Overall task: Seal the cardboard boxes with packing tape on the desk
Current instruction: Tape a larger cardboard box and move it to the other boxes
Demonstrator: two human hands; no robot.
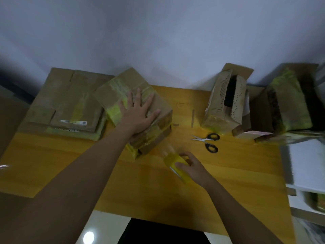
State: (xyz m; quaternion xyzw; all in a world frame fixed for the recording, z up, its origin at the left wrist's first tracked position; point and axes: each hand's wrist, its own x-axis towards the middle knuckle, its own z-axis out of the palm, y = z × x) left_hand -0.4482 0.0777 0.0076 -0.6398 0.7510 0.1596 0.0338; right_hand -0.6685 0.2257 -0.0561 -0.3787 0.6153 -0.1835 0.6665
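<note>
A cardboard box (114, 92) wrapped in yellowish tape lies at an angle on the wooden desk (228, 173). My left hand (139, 111) presses flat on its top with fingers spread. In front of the box, my right hand (191, 166) grips a yellow roll of packing tape (174, 162). A clear strip of tape stretches from the roll up to the box's near side. Black-handled scissors (209, 140) lie open on the desk to the right of the box.
Flattened cardboard boxes (66, 103) are stacked at the back left. Two opened boxes (226, 101) (288, 103) stand at the back right. A white shelf unit (307, 164) borders the desk's right edge. A wall runs behind the desk.
</note>
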